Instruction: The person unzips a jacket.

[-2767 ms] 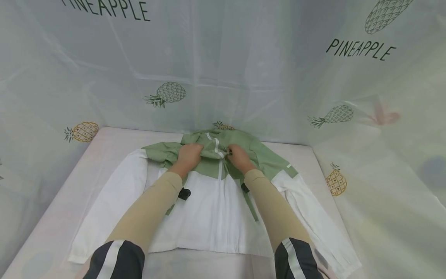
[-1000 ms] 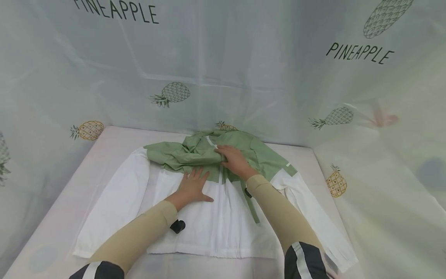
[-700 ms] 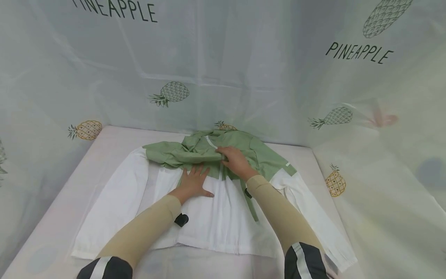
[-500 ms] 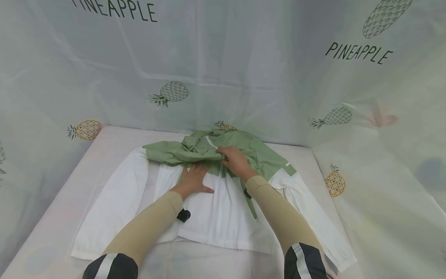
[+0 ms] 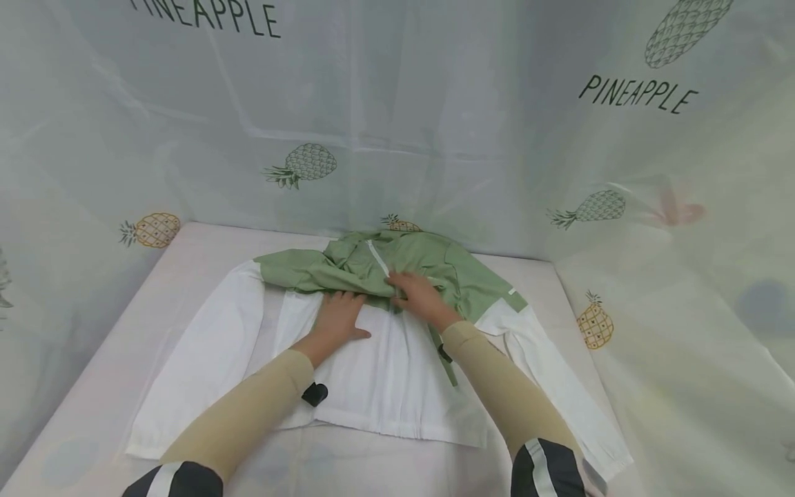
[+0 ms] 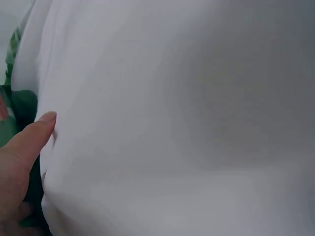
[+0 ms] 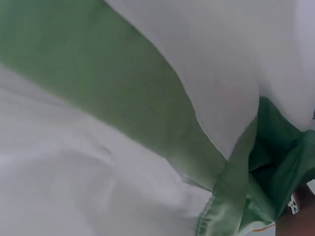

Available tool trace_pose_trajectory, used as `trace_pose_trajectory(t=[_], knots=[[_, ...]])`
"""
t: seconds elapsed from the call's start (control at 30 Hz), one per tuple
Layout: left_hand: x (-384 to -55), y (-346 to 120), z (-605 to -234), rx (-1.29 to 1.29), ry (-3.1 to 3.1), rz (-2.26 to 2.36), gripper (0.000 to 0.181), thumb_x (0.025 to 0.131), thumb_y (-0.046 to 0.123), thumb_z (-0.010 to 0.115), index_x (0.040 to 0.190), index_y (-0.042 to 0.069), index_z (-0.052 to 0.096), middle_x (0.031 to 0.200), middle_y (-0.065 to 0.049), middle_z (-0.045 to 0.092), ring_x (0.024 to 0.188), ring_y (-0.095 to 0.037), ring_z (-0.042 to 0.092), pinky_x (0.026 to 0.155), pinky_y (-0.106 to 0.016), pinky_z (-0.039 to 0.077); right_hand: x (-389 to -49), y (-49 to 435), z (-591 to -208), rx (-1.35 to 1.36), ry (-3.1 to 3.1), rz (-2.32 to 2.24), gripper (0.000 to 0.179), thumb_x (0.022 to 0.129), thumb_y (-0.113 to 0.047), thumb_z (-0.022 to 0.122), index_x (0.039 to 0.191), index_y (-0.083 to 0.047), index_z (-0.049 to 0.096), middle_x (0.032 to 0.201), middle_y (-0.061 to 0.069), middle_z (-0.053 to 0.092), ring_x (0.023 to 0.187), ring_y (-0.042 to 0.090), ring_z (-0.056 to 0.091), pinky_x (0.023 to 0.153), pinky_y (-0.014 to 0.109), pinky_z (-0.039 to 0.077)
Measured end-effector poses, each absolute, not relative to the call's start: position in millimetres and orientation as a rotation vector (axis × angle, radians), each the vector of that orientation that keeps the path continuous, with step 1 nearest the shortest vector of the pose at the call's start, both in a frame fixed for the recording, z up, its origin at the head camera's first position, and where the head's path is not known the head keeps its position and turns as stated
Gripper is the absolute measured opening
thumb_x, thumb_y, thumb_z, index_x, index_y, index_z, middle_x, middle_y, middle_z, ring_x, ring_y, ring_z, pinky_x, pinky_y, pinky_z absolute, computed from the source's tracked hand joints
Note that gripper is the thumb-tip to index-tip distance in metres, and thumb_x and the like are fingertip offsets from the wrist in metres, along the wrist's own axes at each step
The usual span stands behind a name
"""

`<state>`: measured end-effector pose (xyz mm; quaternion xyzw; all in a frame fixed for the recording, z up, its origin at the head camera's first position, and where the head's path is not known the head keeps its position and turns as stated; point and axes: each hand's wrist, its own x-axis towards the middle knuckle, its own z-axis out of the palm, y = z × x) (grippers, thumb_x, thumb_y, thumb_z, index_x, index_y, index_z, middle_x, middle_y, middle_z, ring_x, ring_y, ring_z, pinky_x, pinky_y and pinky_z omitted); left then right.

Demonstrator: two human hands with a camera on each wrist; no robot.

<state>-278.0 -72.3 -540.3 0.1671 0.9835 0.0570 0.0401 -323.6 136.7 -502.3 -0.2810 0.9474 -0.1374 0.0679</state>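
Note:
A green-and-white zip jacket [image 5: 404, 386] lies spread front up, its sleeves out to both sides. My left hand [image 5: 337, 323] rests on the white front with straight, spread fingers, the fingertips right at the edge of the green folded cloth. Its thumb [image 6: 37, 135] lies on white cloth in the left wrist view. At the zip, my right hand [image 5: 422, 298] grips the loose green front, fingers above and thumb below. In the right wrist view only part of that hand [image 7: 298, 214] shows, beside bunched green cloth [image 7: 280, 152].
The jacket lies on a pale covered table [image 5: 149, 304]. A pale curtain [image 5: 435, 138] printed with pineapples hangs behind and at both sides, close to the jacket's collar. A green strap [image 5: 444, 366] hangs down over the white front near my right wrist.
My left hand has let go of the green front and now lies flat lower down. My right hand has lowered slightly with the green cloth. The jacket's bottom hem has shifted up toward the collar.

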Motion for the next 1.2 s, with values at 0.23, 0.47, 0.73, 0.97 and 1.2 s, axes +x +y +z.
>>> trace_pose_trajectory(t=[0.23,0.47,0.73,0.97,1.2], knots=[[-272,-83,-527,0.590,3.164,0.398,0.056,0.080,0.045,0.078,0.122,0.011,0.064,0.119,-0.009,0.064,0.107,-0.029,0.062,0.087,-0.045,0.051,-320,137,-518,-0.819,2.782,-0.248,0.067,0.097,-0.046,0.057,0.154,-0.020,0.032,0.160,0.000,0.021,0.146,0.029,0.018,0.115,0.051,0.015],[-286,-79,-503,0.688,3.308,0.292,0.033,0.084,0.041,0.076,0.099,0.012,0.071,0.093,-0.006,0.066,0.087,-0.027,0.063,0.081,-0.047,0.049,-317,141,-525,-0.791,2.682,-0.321,0.077,0.096,-0.052,0.054,0.157,-0.019,0.021,0.163,0.002,0.009,0.148,0.029,0.002,0.116,0.054,0.004],[-322,-76,-498,0.612,3.214,0.184,0.042,0.093,0.038,0.066,0.123,0.010,0.065,0.122,-0.013,0.062,0.113,-0.034,0.057,0.100,-0.053,0.039,-313,140,-531,-0.802,2.607,-0.268,0.085,0.094,-0.062,0.047,0.158,-0.023,0.009,0.163,-0.002,-0.003,0.148,0.026,-0.009,0.116,0.051,-0.001],[-349,-67,-500,0.574,3.105,0.111,0.052,0.097,0.039,0.060,0.136,0.006,0.055,0.143,-0.015,0.049,0.133,-0.035,0.041,0.110,-0.055,0.027,-304,145,-528,-0.829,2.575,-0.253,0.088,0.092,-0.063,0.050,0.158,-0.023,0.009,0.163,-0.002,-0.005,0.147,0.027,-0.011,0.116,0.052,0.001],[-375,-65,-504,0.541,3.017,0.134,0.073,0.093,0.050,0.061,0.145,0.002,0.043,0.152,-0.017,0.037,0.141,-0.037,0.027,0.112,-0.060,0.018,-306,149,-534,-0.843,2.560,-0.227,0.092,0.089,-0.070,0.048,0.158,-0.027,0.004,0.162,-0.006,-0.010,0.146,0.023,-0.015,0.116,0.051,0.001]])
